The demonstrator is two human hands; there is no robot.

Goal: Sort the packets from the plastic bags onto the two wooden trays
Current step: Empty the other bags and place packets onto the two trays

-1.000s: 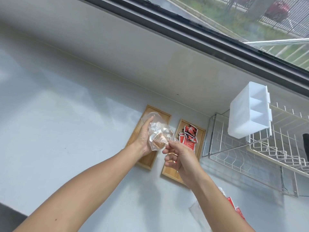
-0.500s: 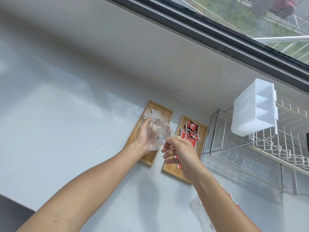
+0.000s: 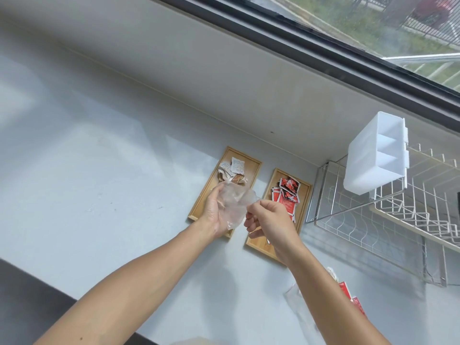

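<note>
Two wooden trays are lying side by side on the grey worktop point(image 3: 104, 170), seen from the head camera. Left tray point(image 3: 254, 168) is carrying white and brown packets point(image 3: 232, 171) at its far end. Right tray point(image 3: 305, 192) is carrying red packets point(image 3: 286, 192). Left hand point(image 3: 215, 215) is hovering over the left tray's near end, its fingers point(image 3: 220, 195) closing around a clear plastic bag point(image 3: 235, 205); the bag is looking crumpled and empty. Right hand point(image 3: 270, 220) is pinching the bag's right edge between thumb and forefinger, other fingers curling in. A second plastic bag point(image 3: 302, 305) with red packets is lying on the worktop beside the right forearm. A wire rack point(image 3: 398, 215) with a white divided bin point(image 3: 373, 155) is standing at the right.
</note>
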